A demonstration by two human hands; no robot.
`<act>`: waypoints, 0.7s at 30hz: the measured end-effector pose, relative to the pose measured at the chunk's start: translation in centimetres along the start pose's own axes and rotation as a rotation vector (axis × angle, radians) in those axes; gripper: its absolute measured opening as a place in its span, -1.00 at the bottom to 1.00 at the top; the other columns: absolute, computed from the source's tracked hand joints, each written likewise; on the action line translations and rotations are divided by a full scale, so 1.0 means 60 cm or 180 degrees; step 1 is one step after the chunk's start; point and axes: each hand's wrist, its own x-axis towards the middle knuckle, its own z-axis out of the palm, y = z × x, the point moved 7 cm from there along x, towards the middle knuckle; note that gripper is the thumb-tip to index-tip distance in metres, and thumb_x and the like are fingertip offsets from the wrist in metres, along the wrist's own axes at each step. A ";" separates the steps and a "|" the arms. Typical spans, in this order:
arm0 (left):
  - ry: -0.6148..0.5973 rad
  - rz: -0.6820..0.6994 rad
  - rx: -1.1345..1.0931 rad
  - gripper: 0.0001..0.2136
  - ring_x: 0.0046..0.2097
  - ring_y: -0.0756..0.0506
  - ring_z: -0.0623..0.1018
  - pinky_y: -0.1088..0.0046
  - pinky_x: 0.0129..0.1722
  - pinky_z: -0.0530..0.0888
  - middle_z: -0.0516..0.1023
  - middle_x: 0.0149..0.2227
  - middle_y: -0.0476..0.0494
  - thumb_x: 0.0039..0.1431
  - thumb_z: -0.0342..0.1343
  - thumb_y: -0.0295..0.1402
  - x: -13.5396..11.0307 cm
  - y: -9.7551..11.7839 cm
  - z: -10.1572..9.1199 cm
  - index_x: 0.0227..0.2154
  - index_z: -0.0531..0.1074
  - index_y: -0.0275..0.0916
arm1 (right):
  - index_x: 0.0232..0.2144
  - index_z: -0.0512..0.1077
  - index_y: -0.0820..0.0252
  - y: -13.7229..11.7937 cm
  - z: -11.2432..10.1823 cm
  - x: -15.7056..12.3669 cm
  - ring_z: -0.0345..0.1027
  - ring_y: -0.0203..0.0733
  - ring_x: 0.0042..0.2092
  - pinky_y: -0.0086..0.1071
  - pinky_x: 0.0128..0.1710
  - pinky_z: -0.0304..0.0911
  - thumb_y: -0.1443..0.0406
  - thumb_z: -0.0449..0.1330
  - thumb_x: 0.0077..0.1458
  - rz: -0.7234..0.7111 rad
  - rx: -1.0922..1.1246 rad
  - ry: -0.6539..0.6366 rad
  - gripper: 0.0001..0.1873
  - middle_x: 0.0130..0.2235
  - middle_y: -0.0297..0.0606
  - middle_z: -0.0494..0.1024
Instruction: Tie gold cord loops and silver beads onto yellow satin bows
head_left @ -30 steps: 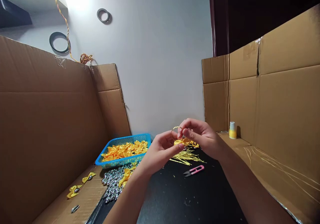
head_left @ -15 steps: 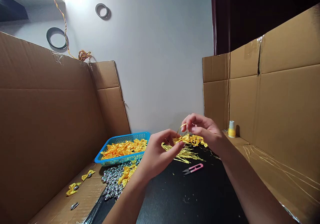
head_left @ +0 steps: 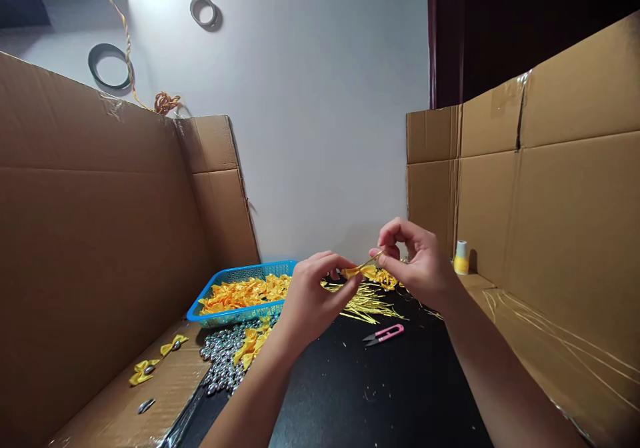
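My left hand point(head_left: 313, 298) pinches a small yellow ribbon bow point(head_left: 361, 272) above the black table point(head_left: 380, 395). My right hand point(head_left: 417, 265) is closed on a thin gold thread point(head_left: 373, 260) that runs taut from its fingertips to the bow. Both hands hover over a heap of gold thread pieces point(head_left: 367, 301) and a few yellow bows lying behind them.
A blue basket point(head_left: 240, 295) of yellow ribbon pieces stands at left, with a pile of silver beads point(head_left: 223, 361) in front. Pink thread snips point(head_left: 384, 333) lie on the table. Finished bows point(head_left: 153, 361) sit on the left cardboard. Cardboard walls stand on both sides; a thread spool point(head_left: 461, 258) is at right.
The gold thread, looped above the bow a second ago, is now pulled straight and tight. My right hand has moved right and up; the view has tilted slightly.
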 end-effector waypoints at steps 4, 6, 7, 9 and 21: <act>-0.0188 -0.0095 0.0037 -0.86 -0.43 0.00 0.39 0.47 -0.41 0.32 0.49 -0.49 -0.03 0.11 0.14 -0.29 0.002 -0.010 0.010 -0.42 0.51 -0.24 | -0.51 0.29 0.16 0.018 0.012 0.005 0.12 -0.35 -0.45 -0.39 -0.43 0.07 0.30 0.21 0.02 0.0283 -0.0167 0.0042 -0.85 -0.54 -0.45 0.24; -0.0359 -0.0184 0.0005 -0.82 -0.44 0.00 0.38 0.47 -0.42 0.30 0.48 -0.51 -0.03 0.13 0.12 -0.25 0.003 -0.018 0.017 -0.43 0.51 -0.24 | -0.52 0.28 0.16 0.033 0.019 0.007 0.13 -0.35 -0.46 -0.39 -0.45 0.07 0.27 0.21 0.01 0.0470 -0.0110 -0.0021 -0.83 -0.54 -0.44 0.26; -0.0465 -0.0230 -0.0037 -0.81 -0.44 0.00 0.38 0.47 -0.43 0.29 0.48 -0.51 -0.03 0.13 0.11 -0.23 0.003 -0.023 0.020 -0.42 0.52 -0.24 | -0.53 0.28 0.17 0.041 0.022 0.007 0.12 -0.35 -0.47 -0.39 -0.46 0.06 0.26 0.21 0.01 0.0552 -0.0093 -0.0050 -0.82 -0.55 -0.43 0.27; -0.0671 -0.0319 -0.0182 -0.78 -0.42 -0.01 0.39 0.47 -0.44 0.29 0.49 -0.49 -0.04 0.13 0.10 -0.20 0.002 -0.032 0.024 -0.41 0.52 -0.24 | -0.54 0.28 0.17 0.055 0.027 0.007 0.10 -0.35 -0.49 -0.39 -0.49 0.04 0.24 0.22 -0.01 0.0694 -0.0086 -0.0079 -0.80 -0.56 -0.44 0.26; -0.0971 -0.0620 -0.0514 -0.73 -0.25 -0.07 0.51 0.36 -0.21 0.40 0.57 -0.25 -0.11 0.06 0.19 -0.18 0.002 -0.063 -0.011 -0.21 0.50 -0.20 | -0.54 0.24 0.15 0.118 0.063 -0.002 -0.09 -0.40 -0.61 -0.43 -0.54 0.08 0.08 0.16 -0.04 0.1983 0.2002 -0.0519 -0.71 -0.63 -0.51 0.09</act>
